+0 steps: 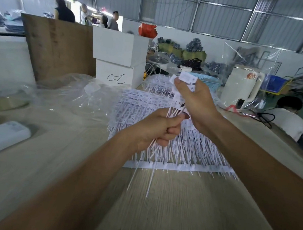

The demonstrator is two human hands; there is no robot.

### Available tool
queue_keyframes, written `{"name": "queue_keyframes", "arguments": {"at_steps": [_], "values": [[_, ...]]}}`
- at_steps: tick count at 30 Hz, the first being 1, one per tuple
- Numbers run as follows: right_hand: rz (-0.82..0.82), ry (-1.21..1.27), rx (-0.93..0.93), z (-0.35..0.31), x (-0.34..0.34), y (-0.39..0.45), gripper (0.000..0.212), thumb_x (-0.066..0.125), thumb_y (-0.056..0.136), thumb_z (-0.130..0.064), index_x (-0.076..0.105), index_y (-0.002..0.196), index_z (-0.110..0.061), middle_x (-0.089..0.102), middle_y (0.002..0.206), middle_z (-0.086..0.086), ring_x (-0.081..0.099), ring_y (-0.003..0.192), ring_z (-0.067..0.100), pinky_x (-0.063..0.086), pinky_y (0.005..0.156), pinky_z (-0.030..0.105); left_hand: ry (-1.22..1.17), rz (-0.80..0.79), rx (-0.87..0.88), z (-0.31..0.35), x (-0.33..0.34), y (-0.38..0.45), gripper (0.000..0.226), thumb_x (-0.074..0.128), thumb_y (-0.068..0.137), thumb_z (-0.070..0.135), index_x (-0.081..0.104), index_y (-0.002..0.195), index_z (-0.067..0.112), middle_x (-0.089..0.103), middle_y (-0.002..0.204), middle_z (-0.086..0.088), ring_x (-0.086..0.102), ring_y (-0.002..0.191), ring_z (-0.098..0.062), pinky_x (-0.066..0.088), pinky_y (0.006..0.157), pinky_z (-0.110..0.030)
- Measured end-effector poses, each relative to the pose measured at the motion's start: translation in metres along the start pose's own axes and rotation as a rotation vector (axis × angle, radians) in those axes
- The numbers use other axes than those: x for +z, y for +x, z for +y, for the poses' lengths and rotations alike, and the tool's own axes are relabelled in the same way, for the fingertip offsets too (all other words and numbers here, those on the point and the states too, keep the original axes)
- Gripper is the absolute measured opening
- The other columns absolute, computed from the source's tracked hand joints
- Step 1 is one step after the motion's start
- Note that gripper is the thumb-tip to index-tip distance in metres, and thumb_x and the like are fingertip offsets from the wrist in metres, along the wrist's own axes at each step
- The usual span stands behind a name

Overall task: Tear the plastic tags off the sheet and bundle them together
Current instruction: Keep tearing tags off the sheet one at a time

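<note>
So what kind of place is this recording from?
Probably a factory or packing workshop: corrugated metal roof, sheets of plastic tags piled on a long worktable, and stuffed sacks along the wall.

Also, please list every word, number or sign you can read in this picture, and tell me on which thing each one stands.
Hand-drawn black scribble, no clear letters: on the lower white rectangular box.
Small dark print, too blurred to read: on the white plastic tag sheets lying on the table.
Red mark, unreadable: on the white plastic jug.
Nothing else is legible.
</note>
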State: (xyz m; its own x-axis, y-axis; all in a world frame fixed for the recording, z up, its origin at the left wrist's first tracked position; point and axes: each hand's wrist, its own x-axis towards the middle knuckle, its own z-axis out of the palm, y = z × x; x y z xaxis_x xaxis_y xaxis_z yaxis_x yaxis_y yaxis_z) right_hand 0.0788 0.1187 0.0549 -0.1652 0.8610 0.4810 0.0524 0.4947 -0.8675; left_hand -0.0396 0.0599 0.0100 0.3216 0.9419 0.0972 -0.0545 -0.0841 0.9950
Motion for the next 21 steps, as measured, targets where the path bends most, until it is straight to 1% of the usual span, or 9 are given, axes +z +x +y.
{"name": "queue_keyframes", "arguments": {"at_steps": [1, 3, 7, 10, 12, 14, 15, 18, 21], "values": [[-0.012, 0.011, 0.029, 0.001, -0.003, 0.0, 0.006, 0.062, 0.101, -0.029, 0.068, 0.103, -0.027, 0.07, 0.083, -0.01, 0.064, 0.064, 0.005, 0.045, 0.053, 0.025, 0.068, 0.04, 0.002, 0.0, 0.002, 0.0, 0.031, 0.045, 0.107, 0.033, 0.058, 0.114, 0.006, 0.035, 0.056, 0.007, 0.024, 0.043, -0.007, 0.021, 0.041, -0.017], [-0.046, -0.043, 0.065, 0.005, -0.006, -0.001, 0.011, 0.059, 0.103, -0.032, 0.065, 0.109, -0.025, 0.069, 0.089, -0.005, 0.06, 0.055, 0.005, 0.041, 0.043, 0.023, 0.183, 0.097, 0.009, -0.001, 0.009, 0.001, 0.036, 0.039, 0.108, 0.041, 0.057, 0.106, 0.01, 0.035, 0.051, 0.01, 0.025, 0.041, -0.006, 0.021, 0.041, -0.016], [-0.11, -0.265, 0.008, 0.007, -0.012, 0.002, 0.014, 0.053, 0.104, -0.039, 0.055, 0.115, -0.032, 0.061, 0.114, -0.01, 0.061, 0.093, 0.003, 0.051, 0.077, 0.022, 0.27, 0.167, 0.013, -0.005, 0.018, 0.002, 0.039, 0.034, 0.109, 0.042, 0.046, 0.082, 0.017, 0.034, 0.053, 0.006, 0.026, 0.04, -0.007, 0.021, 0.041, -0.017], [-0.125, -0.438, 0.005, 0.001, -0.012, 0.004, 0.017, 0.048, 0.105, -0.038, 0.046, 0.113, -0.024, 0.042, 0.12, 0.002, 0.054, 0.083, 0.006, 0.044, 0.058, 0.008, 0.275, 0.18, 0.024, -0.005, 0.019, 0.004, 0.04, 0.033, 0.109, 0.042, 0.042, 0.078, 0.017, 0.032, 0.053, 0.005, 0.024, 0.038, -0.007, 0.02, 0.041, -0.016], [-0.114, -0.281, 0.051, -0.004, -0.008, 0.0, 0.016, 0.054, 0.104, -0.032, 0.047, 0.113, -0.02, 0.049, 0.122, 0.006, 0.057, 0.088, 0.012, 0.055, 0.074, 0.019, 0.223, 0.171, 0.009, -0.004, 0.021, 0.005, 0.039, 0.033, 0.109, 0.042, 0.041, 0.079, 0.018, 0.031, 0.054, 0.005, 0.023, 0.038, -0.007, 0.019, 0.041, -0.016], [-0.159, 0.034, 0.098, -0.007, -0.005, -0.006, 0.023, 0.07, 0.096, -0.025, 0.05, 0.106, -0.018, 0.063, 0.107, 0.002, 0.064, 0.095, 0.016, 0.062, 0.083, 0.043, 0.194, 0.152, -0.008, -0.006, 0.024, 0.006, 0.039, 0.033, 0.109, 0.041, 0.041, 0.079, 0.018, 0.031, 0.056, 0.002, 0.022, 0.04, -0.008, 0.018, 0.041, -0.016], [-0.191, 0.125, 0.107, -0.009, -0.004, -0.008, 0.03, 0.077, 0.09, -0.024, 0.052, 0.104, -0.018, 0.066, 0.1, 0.001, 0.066, 0.092, 0.016, 0.063, 0.078, 0.044, 0.199, 0.144, -0.014, -0.008, 0.025, 0.006, 0.038, 0.033, 0.109, 0.04, 0.041, 0.079, 0.018, 0.032, 0.056, 0.002, 0.023, 0.04, -0.009, 0.019, 0.041, -0.016], [-0.194, 0.13, 0.088, -0.018, 0.003, -0.014, 0.028, 0.085, 0.082, -0.031, 0.062, 0.091, -0.02, 0.067, 0.08, 0.002, 0.064, 0.066, 0.016, 0.053, 0.053, 0.029, 0.232, 0.139, -0.009, -0.012, 0.03, 0.008, 0.035, 0.031, 0.11, 0.031, 0.041, 0.08, 0.018, 0.035, 0.057, 0.0, 0.027, 0.039, -0.009, 0.023, 0.04, -0.016], [0.08, 0.222, 0.154, -0.018, 0.01, -0.008, 0.043, 0.08, 0.087, -0.027, 0.045, 0.062, -0.022, 0.039, 0.053, -0.002, 0.029, 0.043, 0.013, 0.026, 0.04, 0.02, 0.458, 0.194, 0.097, -0.015, 0.031, 0.013, 0.034, 0.03, 0.11, 0.03, 0.041, 0.081, 0.019, 0.039, 0.059, 0.001, 0.031, 0.035, -0.005, 0.027, 0.036, -0.022]]}}
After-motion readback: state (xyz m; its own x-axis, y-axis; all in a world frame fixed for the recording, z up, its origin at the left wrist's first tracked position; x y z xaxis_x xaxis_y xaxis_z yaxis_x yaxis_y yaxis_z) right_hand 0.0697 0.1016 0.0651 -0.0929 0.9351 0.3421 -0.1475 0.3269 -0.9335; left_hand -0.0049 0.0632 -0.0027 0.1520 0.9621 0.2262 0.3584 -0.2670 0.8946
